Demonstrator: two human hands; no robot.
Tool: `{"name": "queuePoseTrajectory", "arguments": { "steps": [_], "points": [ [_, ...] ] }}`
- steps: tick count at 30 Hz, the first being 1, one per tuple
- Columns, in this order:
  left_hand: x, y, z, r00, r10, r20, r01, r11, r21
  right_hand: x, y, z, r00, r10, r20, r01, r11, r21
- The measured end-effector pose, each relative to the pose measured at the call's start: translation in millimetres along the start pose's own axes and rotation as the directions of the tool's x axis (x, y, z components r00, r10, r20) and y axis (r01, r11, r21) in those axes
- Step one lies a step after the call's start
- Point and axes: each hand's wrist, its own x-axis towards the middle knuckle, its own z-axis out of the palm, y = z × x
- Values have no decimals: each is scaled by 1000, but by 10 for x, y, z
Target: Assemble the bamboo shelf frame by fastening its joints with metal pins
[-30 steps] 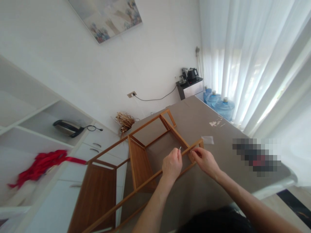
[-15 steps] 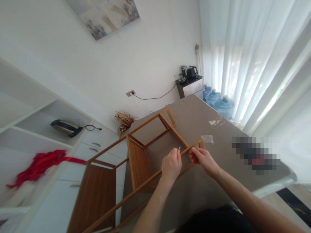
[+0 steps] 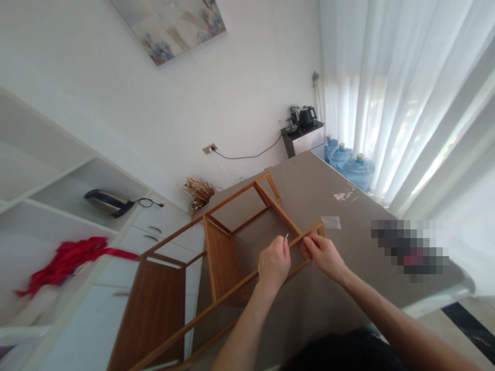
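A wooden shelf frame (image 3: 216, 304) with slatted-looking brown panels lies on its side across the grey table. My left hand (image 3: 274, 262) is closed in a fist beside its near rail, and the pale tip of a thin metal rod (image 3: 286, 237) sticks up from the fingers. The rest of that rod is hidden in the fist. At the joint near the frame's right end, my right hand (image 3: 324, 256) pinches with thumb and fingers against the rail. Whatever sits between those fingertips is too small or covered to make out.
A small clear plastic bag (image 3: 331, 222) lies on the table (image 3: 301, 180) past the frame's end. Blurred dark items (image 3: 410, 250) are at the right. Beyond stand water jugs (image 3: 358, 170), a curtain (image 3: 386, 103) and dried stalks (image 3: 198, 191). Cabinets (image 3: 104, 278) line the left.
The view has shifted very slightly. Both hands stay at the same places on the frame, with the right fingers bent a little differently at the joint.
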Motion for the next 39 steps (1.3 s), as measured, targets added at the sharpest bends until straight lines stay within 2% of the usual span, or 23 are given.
{"name": "queuePoseTrajectory", "arguments": {
  "steps": [3, 5, 7, 9, 11, 12, 14, 17, 20, 24, 28, 30, 35, 39],
  "points": [
    [0, -4, 9, 1000, 5, -11, -5, 1000, -2, 15, -6, 37, 982, 155, 105, -180, 936, 302],
    [-1, -5, 6, 1000, 3, -9, -3, 1000, -6, 15, -1, 49, 966, 212, 149, -253, 894, 369],
    [-3, -1, -7, 1000, 2, -4, -2, 1000, -7, 17, 14, 39, 970, 210, 118, -237, 921, 310],
    [-6, 5, -22, 1000, -1, 0, 1, 1000, -7, 24, 30, 13, 990, 139, 38, -143, 979, 142],
    [-7, 11, -34, 1000, -6, 9, 6, 1000, -8, 33, 38, -13, 998, 45, -32, -46, 998, -30],
    [-7, 13, -37, 1000, -9, 13, 9, 1000, -8, 34, 36, -20, 999, 20, -44, -23, 998, -57],
    [-5, 14, -37, 1000, -14, 20, 14, 1000, -8, 31, 20, -15, 999, 36, -27, -36, 999, 14],
    [-4, 10, -28, 1000, -21, 22, 21, 1000, -16, 14, -16, 17, 986, 142, 84, -158, 960, 231],
    [-9, 6, -18, 1000, -25, 13, 25, 1000, -17, 1, -32, 28, 961, 237, 141, -268, 922, 281],
    [-15, 4, -6, 1000, -10, -9, 10, 1000, -5, 0, -29, 11, 977, 195, 83, -206, 964, 170],
    [-13, 7, -5, 1000, -18, 1, 18, 1000, -1, 5, -41, 8, 960, 240, 146, -273, 922, 274],
    [-12, 6, -10, 1000, -14, 2, 14, 1000, -1, 9, -41, 9, 956, 256, 145, -287, 920, 266],
    [-15, 4, -10, 1000, -7, -5, 7, 1000, 8, 8, -14, 12, 990, 133, 40, -139, 971, 195],
    [-21, 2, -3, 1000, -10, -8, 11, 1000, 10, 0, -18, 22, 978, 193, 85, -209, 932, 294]
  ]
}}
